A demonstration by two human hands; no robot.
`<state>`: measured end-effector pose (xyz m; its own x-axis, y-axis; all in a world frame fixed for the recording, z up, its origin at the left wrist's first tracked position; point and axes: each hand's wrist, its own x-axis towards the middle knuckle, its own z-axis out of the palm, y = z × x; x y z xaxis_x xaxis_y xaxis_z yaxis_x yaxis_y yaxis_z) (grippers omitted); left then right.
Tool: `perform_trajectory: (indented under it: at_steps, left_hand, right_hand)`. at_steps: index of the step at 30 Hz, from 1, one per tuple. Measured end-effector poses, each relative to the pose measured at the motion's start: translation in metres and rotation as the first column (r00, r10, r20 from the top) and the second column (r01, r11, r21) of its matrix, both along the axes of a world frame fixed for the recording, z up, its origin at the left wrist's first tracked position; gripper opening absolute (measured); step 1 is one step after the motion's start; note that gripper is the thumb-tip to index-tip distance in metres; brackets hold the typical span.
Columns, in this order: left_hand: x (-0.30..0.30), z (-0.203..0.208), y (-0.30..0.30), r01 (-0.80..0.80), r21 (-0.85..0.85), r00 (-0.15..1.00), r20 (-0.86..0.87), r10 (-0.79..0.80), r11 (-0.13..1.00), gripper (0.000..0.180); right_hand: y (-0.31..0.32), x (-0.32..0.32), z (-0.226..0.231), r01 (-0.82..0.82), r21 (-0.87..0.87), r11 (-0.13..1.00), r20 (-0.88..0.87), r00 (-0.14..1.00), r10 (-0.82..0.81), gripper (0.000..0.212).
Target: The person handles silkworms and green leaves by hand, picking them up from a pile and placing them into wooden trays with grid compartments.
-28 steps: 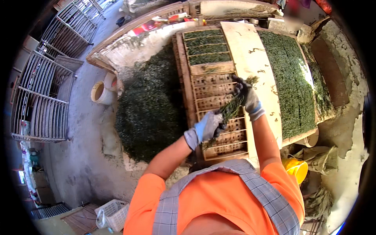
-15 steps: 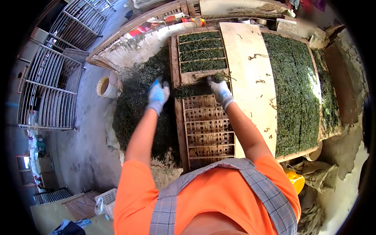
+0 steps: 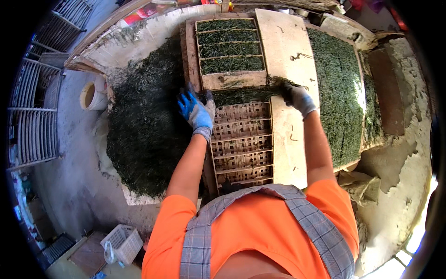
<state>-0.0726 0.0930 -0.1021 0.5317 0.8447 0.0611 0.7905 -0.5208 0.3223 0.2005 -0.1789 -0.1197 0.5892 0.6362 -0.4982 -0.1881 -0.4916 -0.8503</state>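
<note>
My left hand (image 3: 197,109), in a blue and white glove, is open with its fingers apart. It rests at the left rim of a slatted wooden frame (image 3: 244,122), beside a dark green leafy heap (image 3: 144,116). Stringy green leaf fills a slot (image 3: 241,96) between my hands; above it, several slots are packed with green, and those below show bare woven backing. At the slot's right end, on a pale board (image 3: 286,51), my right hand (image 3: 299,96) touches loose green strands. Its dark fingertips are blurred, so their grip is unclear.
Beyond the board lies a wide sheet of packed green leaf (image 3: 337,88). A white bucket (image 3: 95,100) stands on the floor at left, near slatted metal racks (image 3: 35,111). A white plastic basket (image 3: 125,244) is at lower left. A low wall (image 3: 148,25) borders the heap.
My right hand has moved right, off the slot and onto the pale board. My left hand has come from the heap to the frame's left rim. The view has shifted.
</note>
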Motion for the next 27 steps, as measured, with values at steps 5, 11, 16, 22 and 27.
perform_trajectory:
  at_steps: [5, 11, 16, 22, 27]
  left_hand:
    - [-0.004, 0.005, -0.006, 0.595, 0.238, 0.796, -0.041, -0.604, 0.768, 0.069]
    - [-0.01, 0.022, 0.007, 0.818, -0.128, 0.565, -0.008, -0.825, 0.562, 0.045]
    - [0.013, -0.011, 0.099, 0.497, -0.414, 0.656, 0.754, -0.018, 0.762, 0.031]
    - [0.066, -0.115, 0.254, 0.061, -0.705, 0.507, 0.631, 0.587, 0.706, 0.04]
    - [0.067, -0.11, 0.276, 0.234, -0.593, 0.622, 0.701, 0.35, 0.771, 0.026]
  right_hand:
    - [-0.019, -0.003, 0.093, 0.459, -0.684, 0.567, 0.666, 0.71, 0.228, 0.04]
    - [0.098, -0.082, 0.087, -0.035, -0.154, 0.987, 0.686, 0.716, 0.132, 0.023]
    - [0.115, -0.101, 0.007, -0.093, -0.614, 0.784, 0.742, 0.273, 0.613, 0.033]
    - [0.117, -0.105, 0.004, -0.169, -0.414, 0.895, 0.892, 0.123, 0.436, 0.026]
    - [0.12, -0.105, 0.008, -0.196, -0.5, 0.843, 0.826, 0.185, 0.533, 0.027]
